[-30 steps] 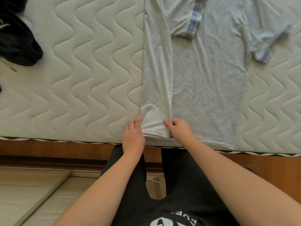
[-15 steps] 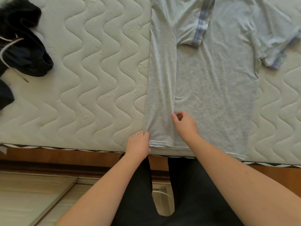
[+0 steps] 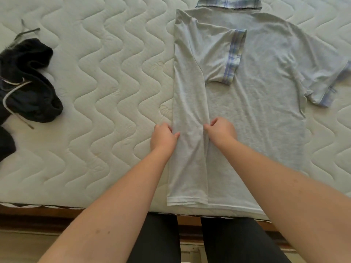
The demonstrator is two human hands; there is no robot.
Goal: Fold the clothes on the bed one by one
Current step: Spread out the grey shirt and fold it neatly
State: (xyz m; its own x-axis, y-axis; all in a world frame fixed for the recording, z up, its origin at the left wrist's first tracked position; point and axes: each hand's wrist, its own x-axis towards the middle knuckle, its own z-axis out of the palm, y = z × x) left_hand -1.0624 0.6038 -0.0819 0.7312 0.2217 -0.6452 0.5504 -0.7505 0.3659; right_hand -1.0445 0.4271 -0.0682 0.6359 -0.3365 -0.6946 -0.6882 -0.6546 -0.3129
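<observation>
Mattress (image 3: 106, 92), quilted white, wood frame edge below. Grey shirt (image 3: 266, 111) flat w/ left side folded in; left hand (image 3: 163, 138) & right hand (image 3: 221, 130) fingers curled, pinching the fold's edges. Dark clothes (image 3: 28, 80) far left.

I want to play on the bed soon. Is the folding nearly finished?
Not yet. The grey shirt has one side and sleeve folded in. Left hand and right hand pinch that folded strip's edges. Its other sleeve is unfolded, and the dark clothes lie bunched, untouched.

We saw the grey shirt (image 3: 256, 111) flat on the bed (image 3: 104, 92), left side folded inward, a dark garment (image 3: 32, 86) crumpled far left.
</observation>
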